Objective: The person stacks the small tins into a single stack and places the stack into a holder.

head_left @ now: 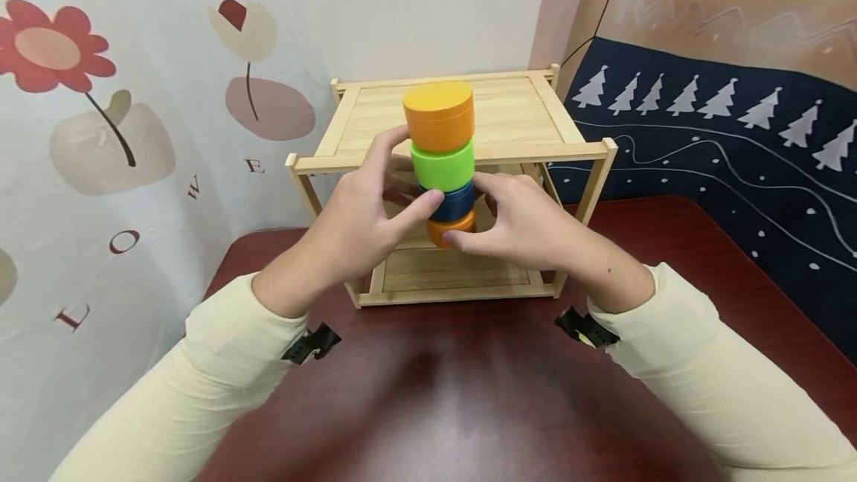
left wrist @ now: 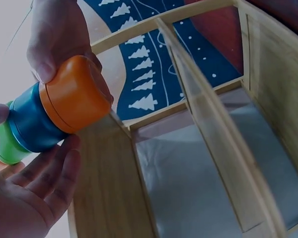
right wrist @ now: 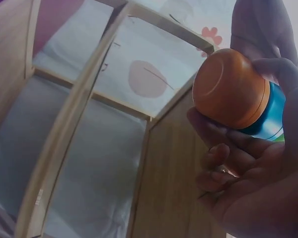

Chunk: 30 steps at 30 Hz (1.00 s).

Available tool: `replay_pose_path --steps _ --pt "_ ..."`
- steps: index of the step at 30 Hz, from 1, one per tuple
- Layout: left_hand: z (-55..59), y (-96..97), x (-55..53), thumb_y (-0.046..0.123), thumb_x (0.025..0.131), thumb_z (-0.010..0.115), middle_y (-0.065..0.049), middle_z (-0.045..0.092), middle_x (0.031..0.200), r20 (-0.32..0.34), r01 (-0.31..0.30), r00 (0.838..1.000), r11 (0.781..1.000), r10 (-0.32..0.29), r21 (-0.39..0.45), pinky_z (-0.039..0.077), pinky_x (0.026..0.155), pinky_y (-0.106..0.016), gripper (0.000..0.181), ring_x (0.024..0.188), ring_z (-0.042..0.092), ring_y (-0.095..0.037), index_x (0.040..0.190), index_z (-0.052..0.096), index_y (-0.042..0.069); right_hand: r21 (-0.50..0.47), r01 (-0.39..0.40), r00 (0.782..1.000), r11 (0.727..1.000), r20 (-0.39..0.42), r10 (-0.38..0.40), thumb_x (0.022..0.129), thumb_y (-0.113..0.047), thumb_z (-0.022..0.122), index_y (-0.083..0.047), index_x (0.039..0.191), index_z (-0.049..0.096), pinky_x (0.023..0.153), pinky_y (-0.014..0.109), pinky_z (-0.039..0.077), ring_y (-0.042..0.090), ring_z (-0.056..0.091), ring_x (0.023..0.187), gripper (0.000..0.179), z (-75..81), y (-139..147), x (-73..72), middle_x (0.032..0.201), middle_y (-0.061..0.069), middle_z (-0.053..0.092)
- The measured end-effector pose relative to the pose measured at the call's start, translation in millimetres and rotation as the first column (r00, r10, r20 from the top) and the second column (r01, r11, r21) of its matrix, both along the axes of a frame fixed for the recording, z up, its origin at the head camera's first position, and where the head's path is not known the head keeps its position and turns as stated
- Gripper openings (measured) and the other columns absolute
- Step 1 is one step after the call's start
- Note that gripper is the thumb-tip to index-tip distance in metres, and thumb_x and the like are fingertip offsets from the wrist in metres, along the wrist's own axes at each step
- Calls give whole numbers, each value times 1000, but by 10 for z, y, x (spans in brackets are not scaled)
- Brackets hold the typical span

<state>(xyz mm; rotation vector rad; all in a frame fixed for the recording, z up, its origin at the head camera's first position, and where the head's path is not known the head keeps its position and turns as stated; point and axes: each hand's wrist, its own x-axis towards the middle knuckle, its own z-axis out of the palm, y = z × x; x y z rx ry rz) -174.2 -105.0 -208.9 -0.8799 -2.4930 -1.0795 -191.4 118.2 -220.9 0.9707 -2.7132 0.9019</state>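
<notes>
A stack of round lidded-looking containers is held upright between both hands in the head view. From the top come a yellow-orange container [head_left: 438, 121], a green container [head_left: 445, 167], a blue container [head_left: 456, 203] and a smaller orange container [head_left: 438, 232]. My left hand [head_left: 358, 210] grips the stack from the left, its thumb across the blue part and its fingers behind. From the right, my right hand [head_left: 529, 222] holds the lower end, thumb on the small orange container. In the left wrist view, the orange container [left wrist: 77, 94] is pinched by the right hand [left wrist: 59, 37].
A two-level wooden rack [head_left: 455, 151] stands on the dark red table [head_left: 462, 385] behind the stack. Its front rail passes just behind the hands. A patterned curtain [head_left: 167, 110] hangs at the left and a dark tree-print cloth [head_left: 710, 125] at the right.
</notes>
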Motion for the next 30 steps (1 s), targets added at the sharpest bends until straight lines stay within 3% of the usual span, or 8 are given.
replay_pose_path --steps 8,21,30 --pt "196 -13 -46 38 96 65 -6 65 128 63 18 998 1000 -18 14 58 88 -36 72 100 72 -16 153 25 21 -27 3 1000 1000 30 -3 84 -36 79 -13 126 60 66 33 43 21 53 74 51 140 -16 -15 94 2 66" --pt "427 -8 -77 35 97 64 -7 65 128 62 54 996 997 -57 51 57 88 -34 69 96 71 -17 152 26 18 -65 0 999 998 38 3 85 -34 78 -15 130 59 67 35 47 21 57 76 53 357 -27 -13 110 -1 69" --pt "588 -21 -142 38 98 62 -8 65 127 48 36 998 999 -37 40 56 88 -34 68 97 71 -17 152 26 18 -74 19 1000 997 -1 -19 85 -36 77 -15 128 60 64 34 45 22 54 73 51 492 -52 -57 110 -2 70"
